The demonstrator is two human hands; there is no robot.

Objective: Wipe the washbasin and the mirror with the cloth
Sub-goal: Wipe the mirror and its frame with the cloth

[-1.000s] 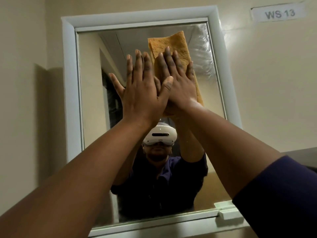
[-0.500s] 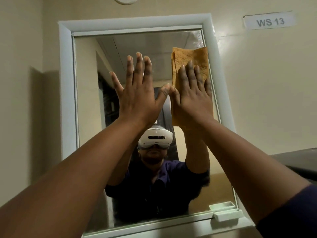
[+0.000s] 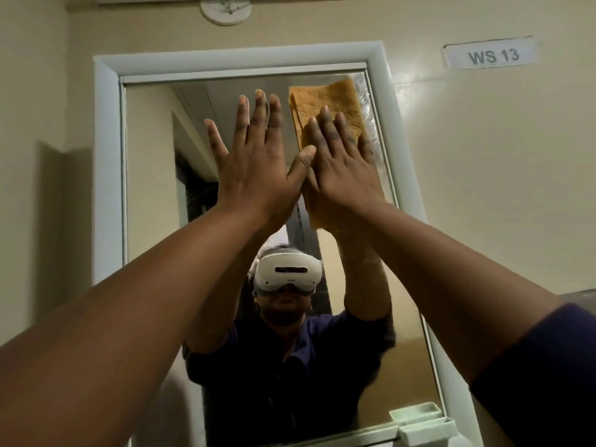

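Orange cloth (image 3: 325, 108) under our flat right hand (image 3: 342, 169), left hand (image 3: 254, 175) open on the mirror (image 3: 148, 188); we should press evenly into the corner.

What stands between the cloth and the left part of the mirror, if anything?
The left hand, open, is raised just left of the cloth, which the right hand presses on the mirror.

Wall fittings around the frame
Label (image 3: 490, 54) "WS 13" at 1 o'clock; round fixture (image 3: 225, 9) at 12; tray (image 3: 427, 432) at 5.
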